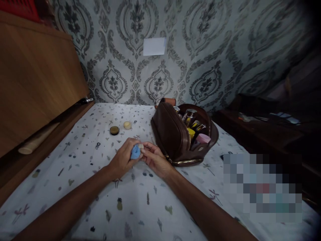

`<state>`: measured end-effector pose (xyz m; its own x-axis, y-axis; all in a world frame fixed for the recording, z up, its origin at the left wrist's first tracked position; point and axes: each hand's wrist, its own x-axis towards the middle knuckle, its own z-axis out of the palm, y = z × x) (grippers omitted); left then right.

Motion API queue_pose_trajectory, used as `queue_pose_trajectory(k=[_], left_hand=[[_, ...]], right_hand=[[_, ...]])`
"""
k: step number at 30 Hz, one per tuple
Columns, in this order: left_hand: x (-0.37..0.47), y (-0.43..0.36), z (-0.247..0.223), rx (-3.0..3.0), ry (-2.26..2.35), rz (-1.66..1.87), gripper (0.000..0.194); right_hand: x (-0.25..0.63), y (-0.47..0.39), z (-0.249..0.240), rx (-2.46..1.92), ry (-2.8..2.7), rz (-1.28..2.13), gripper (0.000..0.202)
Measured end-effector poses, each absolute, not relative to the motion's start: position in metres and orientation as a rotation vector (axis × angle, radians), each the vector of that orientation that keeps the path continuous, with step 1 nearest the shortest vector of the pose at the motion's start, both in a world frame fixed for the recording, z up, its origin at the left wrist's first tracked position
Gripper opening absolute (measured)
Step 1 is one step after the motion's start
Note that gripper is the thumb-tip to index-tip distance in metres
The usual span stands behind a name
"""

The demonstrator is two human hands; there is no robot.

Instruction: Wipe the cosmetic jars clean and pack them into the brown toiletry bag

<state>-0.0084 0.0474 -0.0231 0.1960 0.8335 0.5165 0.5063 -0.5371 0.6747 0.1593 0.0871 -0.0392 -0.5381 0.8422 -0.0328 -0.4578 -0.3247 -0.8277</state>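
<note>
Centre of frame: left hand (124, 155) closed round a bunched blue cloth (135, 152). Right hand (155, 160) grasping a small pale piece (140, 146) between thumb and fingers, at the cloth's upper right edge.

Surroundings: dark round container (114, 130) and cream round piece (127, 125) lie near each other, above and left of the hands, apart from both. Brown bag (170, 130) right of centre, open, near the right hand; it takes up the area beyond that hand to the upper right. Inside it: clear bottle (189, 115), yellow item (191, 133), pink item (203, 138). Space between the hands and the two round pieces is open bedding.

Orientation: cloth bunched, long axis unreadable. Pale piece shows at its upper right; partly covered by fingers, so its own axis cannot be told.

Surface: white printed sheet (147, 214), light wrinkling. Left of frame, wooden cabinet (37, 70) with a pale cylinder (37, 138) lying at its base; red basket (21, 9) in the upper left corner. Patterned wall (112, 43) at back bears a white rectangle (153, 47), upper centre. Lower right: pixelated patch, contents unreadable. Right side dim.
</note>
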Motion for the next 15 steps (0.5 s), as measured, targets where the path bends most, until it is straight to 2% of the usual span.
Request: queue_pose_trajectory(k=[5,10,15], left_hand=[[-0.0122,0.0479,-0.0287,2.221,1.319,1.209,0.031],[-0.0131,0.0488,-0.0278,2.096,1.408,1.217,0.024],[-0.0094,0.0489,-0.0239,1.893,1.435,1.221,0.026]], right_hand=[[0.1589,0.085,-0.0406,-0.576,-1.081,1.965,0.042],[0.1566,0.0838,-0.0452,-0.606,-1.181,1.888,0.046],[0.1561,0.0826,-0.0472,-0.635,-1.366,1.786,0.047]])
